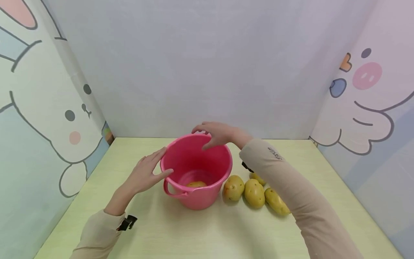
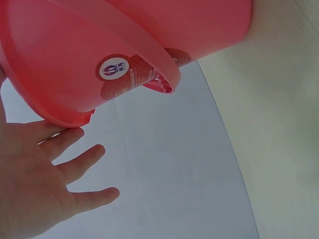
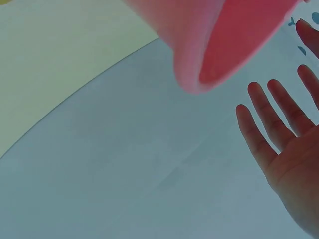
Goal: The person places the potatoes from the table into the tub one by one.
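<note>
A pink bucket (image 1: 207,187) is standing mid-table (image 1: 194,233), one potato (image 1: 196,184) lying inside. The left hand (image 1: 145,172) is resting loose, straight fingers against its rim; the right hand (image 1: 216,133) is hovering over it, released. Four potatoes (image 1: 254,193) are lying just beside. The bucket's round label (image 2: 113,68) is showing unreadable print.

Bucket (image 1: 197,172) stands on the table (image 1: 207,230), about mid-table, slightly left. One potato (image 1: 196,184) lies in it, on the bottom. Four potatoes (image 1: 254,193) lie on the table just right of the bucket, in a tight cluster; nearest one touches or almost touches its wall, one sits behind the others. Left hand (image 1: 145,174) at the bucket's left rim. Right hand (image 1: 217,133) over the far rim. Right forearm crosses above the loose potatoes. Walls behind, left and right of the table.
</note>
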A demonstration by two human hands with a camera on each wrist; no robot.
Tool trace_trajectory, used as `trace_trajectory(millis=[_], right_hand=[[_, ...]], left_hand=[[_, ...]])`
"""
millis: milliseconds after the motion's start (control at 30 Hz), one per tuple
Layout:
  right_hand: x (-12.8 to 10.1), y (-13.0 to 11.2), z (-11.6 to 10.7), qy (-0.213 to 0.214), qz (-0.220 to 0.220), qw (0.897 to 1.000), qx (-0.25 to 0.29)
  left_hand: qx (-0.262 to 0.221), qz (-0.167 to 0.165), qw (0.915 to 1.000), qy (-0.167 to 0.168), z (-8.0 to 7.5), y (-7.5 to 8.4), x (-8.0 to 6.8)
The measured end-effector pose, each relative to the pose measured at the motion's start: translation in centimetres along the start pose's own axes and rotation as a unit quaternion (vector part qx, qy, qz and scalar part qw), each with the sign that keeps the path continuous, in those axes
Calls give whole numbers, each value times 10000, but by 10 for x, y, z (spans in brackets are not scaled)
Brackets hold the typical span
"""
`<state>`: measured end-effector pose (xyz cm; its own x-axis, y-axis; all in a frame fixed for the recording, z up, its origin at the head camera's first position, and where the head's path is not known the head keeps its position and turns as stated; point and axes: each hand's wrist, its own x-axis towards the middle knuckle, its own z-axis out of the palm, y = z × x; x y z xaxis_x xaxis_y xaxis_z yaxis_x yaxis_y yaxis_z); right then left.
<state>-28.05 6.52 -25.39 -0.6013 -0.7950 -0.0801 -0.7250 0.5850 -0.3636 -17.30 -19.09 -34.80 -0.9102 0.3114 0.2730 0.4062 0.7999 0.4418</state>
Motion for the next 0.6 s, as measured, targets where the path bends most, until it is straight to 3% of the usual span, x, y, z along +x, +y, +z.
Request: trace_trajectory(millis=[200,600], right_hand=[[-17,18,-2,376,-180,9991,-72],[-58,51,-4,916,-14,9956,-184]], left_hand=[[3,42,10000,34,0,0,0],[-15,4,10000,9,-1,0,0]])
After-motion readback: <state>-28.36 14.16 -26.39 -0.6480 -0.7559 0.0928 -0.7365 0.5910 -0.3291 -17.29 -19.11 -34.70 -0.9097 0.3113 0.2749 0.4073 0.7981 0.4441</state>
